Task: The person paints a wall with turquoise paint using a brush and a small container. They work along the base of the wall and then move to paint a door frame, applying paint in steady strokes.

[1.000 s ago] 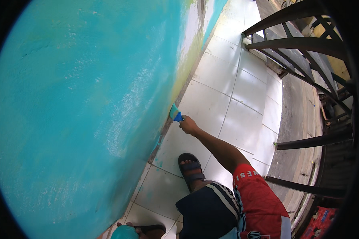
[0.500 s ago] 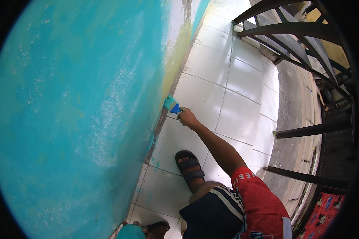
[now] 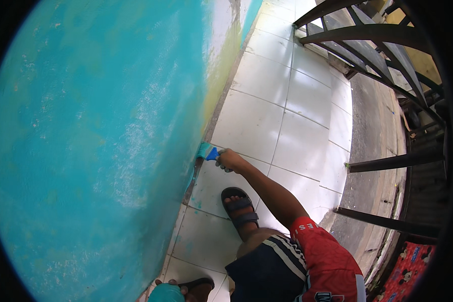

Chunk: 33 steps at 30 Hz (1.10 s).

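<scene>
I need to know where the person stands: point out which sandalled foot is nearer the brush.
The foot in the black strapped sandal, on the tile right below the right hand and brush. The other sandalled foot sits at the frame's bottom edge.

a tiled porch outside a house: turquoise painted wall point(image 3: 95, 151) fills the left, white floor tiles point(image 3: 282, 116) run up the middle, dark metal railing point(image 3: 382, 65) at upper right.

Right hand point(image 3: 230, 159) grips brush point(image 3: 207, 151), whose bristles touch the wall point(image 3: 95, 141) at its base, left of the hand. Tiled floor point(image 3: 282, 121) lies under and beyond the hand; railing point(image 3: 367, 55) stands far right; sandalled foot point(image 3: 240, 211) sits just nearer the person.
</scene>
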Each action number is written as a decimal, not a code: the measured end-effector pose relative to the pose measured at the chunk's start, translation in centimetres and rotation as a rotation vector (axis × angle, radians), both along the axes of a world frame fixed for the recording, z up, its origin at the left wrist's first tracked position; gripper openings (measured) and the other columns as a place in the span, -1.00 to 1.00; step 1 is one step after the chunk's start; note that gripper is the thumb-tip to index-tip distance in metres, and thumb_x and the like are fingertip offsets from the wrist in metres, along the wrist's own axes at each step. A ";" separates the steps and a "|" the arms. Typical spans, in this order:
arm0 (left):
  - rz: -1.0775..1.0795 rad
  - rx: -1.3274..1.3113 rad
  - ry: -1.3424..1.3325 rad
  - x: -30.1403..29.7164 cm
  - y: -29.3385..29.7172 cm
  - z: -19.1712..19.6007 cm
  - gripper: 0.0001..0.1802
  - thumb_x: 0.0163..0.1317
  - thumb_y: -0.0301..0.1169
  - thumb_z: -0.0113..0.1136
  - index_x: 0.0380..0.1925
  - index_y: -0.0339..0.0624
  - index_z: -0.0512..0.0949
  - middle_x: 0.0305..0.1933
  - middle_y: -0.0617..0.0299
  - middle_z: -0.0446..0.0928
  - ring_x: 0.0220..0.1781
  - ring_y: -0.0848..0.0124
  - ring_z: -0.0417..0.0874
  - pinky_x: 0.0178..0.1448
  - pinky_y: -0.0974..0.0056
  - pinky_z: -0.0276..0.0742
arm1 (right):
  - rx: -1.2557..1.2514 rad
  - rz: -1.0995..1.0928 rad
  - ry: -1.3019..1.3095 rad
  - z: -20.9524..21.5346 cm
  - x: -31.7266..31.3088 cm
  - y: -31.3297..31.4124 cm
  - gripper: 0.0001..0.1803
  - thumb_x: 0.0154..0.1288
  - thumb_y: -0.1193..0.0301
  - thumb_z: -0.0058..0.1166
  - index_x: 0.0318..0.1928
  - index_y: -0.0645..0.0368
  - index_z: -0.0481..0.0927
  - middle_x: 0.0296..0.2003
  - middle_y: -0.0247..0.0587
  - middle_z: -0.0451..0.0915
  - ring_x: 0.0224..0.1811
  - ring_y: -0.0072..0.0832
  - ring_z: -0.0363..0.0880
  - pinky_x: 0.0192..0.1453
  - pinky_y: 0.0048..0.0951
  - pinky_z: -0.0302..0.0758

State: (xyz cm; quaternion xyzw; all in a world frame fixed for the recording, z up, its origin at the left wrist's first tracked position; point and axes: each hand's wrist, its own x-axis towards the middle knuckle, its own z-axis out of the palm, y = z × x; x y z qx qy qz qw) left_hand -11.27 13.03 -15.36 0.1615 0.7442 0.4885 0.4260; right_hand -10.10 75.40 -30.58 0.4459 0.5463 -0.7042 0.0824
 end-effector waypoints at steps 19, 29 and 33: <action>0.689 0.979 -0.970 3.1 10.2 5.5 -0.29 0.49 -0.03 0.08 0.56 0.01 0.24 0.50 -0.21 0.23 0.15 -0.26 0.47 -0.14 -0.05 0.61 | -0.049 0.028 -0.027 -0.3 -0.2 -5.6 -0.80 0.44 0.46 -0.01 -0.29 0.28 0.64 -0.59 -0.26 0.50 -0.61 -0.51 0.39 -0.62 -0.37 0.27; -0.032 0.002 -0.074 -0.4 -1.6 -2.7 -0.24 0.45 0.02 0.13 0.55 0.02 0.23 0.51 -0.19 0.22 0.17 -0.24 0.47 -0.15 -0.01 0.63 | 0.101 -0.023 0.015 -0.8 -1.1 -1.5 -0.78 0.55 0.42 -0.04 0.04 0.28 0.53 -0.39 -0.23 0.58 -0.54 -0.55 0.40 -0.56 -0.43 0.38; -0.041 0.077 -0.124 -0.5 -1.6 -2.3 -0.22 0.43 0.03 0.16 0.55 0.00 0.24 0.50 -0.21 0.23 0.18 -0.24 0.47 -0.16 -0.01 0.64 | -0.047 0.126 0.012 -0.4 0.8 -6.5 -0.79 0.50 0.41 -0.01 -0.12 0.27 0.64 -0.48 -0.24 0.58 -0.58 -0.51 0.43 -0.58 -0.39 0.36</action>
